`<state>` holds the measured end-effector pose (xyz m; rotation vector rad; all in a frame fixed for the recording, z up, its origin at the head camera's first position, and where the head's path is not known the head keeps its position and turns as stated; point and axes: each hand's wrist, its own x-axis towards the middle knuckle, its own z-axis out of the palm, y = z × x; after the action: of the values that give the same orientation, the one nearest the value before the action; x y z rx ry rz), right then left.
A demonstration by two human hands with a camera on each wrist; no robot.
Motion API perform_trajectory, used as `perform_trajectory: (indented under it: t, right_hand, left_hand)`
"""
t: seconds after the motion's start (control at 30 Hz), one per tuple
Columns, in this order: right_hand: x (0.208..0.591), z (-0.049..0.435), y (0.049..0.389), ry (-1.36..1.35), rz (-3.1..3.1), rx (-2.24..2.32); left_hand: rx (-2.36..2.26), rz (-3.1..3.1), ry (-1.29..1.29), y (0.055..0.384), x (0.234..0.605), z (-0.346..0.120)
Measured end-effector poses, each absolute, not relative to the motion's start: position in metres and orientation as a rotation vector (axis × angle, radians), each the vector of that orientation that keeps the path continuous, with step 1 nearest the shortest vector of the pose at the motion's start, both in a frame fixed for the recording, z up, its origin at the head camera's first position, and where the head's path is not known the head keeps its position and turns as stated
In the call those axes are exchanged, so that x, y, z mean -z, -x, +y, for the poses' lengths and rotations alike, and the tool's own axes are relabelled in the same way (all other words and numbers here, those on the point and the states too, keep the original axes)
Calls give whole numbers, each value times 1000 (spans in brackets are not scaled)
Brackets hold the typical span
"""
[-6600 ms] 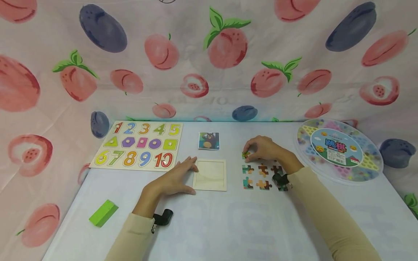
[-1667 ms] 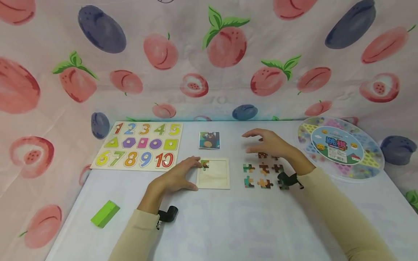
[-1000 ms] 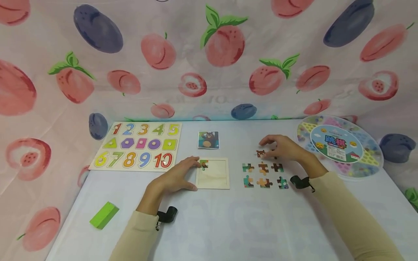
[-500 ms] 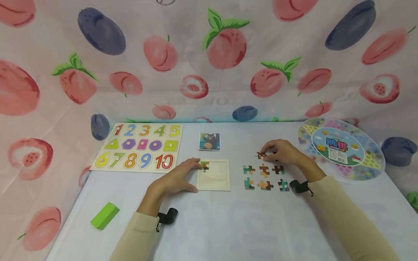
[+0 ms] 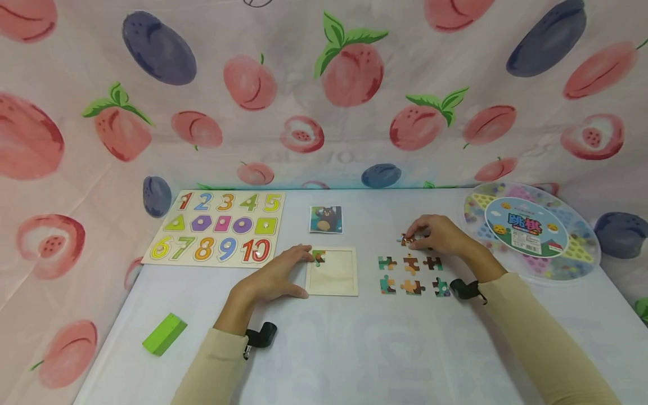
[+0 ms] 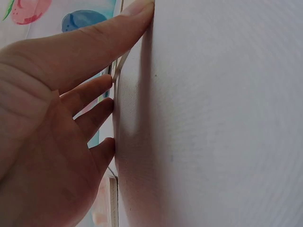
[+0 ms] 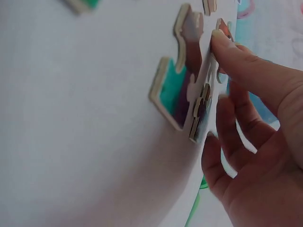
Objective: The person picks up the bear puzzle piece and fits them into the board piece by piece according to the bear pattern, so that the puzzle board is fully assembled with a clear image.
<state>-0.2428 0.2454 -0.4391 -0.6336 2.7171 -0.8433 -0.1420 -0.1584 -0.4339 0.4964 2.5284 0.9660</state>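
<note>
My left hand (image 5: 270,277) lies along the left side of a shallow square wooden puzzle tray (image 5: 331,291), index finger near its upper corner and thumb at its lower one. In the left wrist view the thumb (image 6: 94,45) is stretched out to the tray's edge. One green and brown puzzle piece (image 5: 318,257) sits in the tray's top left corner. My right hand (image 5: 439,233) pinches a brown puzzle piece (image 5: 405,240) between thumb and index finger, close over the table. In the right wrist view the thumb (image 7: 246,64) partly covers this piece (image 7: 223,29).
Two rows of loose puzzle pieces (image 5: 412,263) lie right of the tray. Behind the tray is a bear picture card (image 5: 326,219). A number and shape board (image 5: 212,211) lies back left, a green block (image 5: 164,334) front left, a round game box (image 5: 536,225) back right.
The green and brown piece came from the right-hand layout into the tray's corner. My right hand then moved right to the brown piece and took hold of it. The left hand stayed at the tray.
</note>
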Motion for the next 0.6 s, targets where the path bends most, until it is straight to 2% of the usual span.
perform_trajectory:
  t: [0.6]
  right_hand:
    - [429,242,239,621,2729,914]
  left_hand:
    - [-955,2527,-510,142,433,-159]
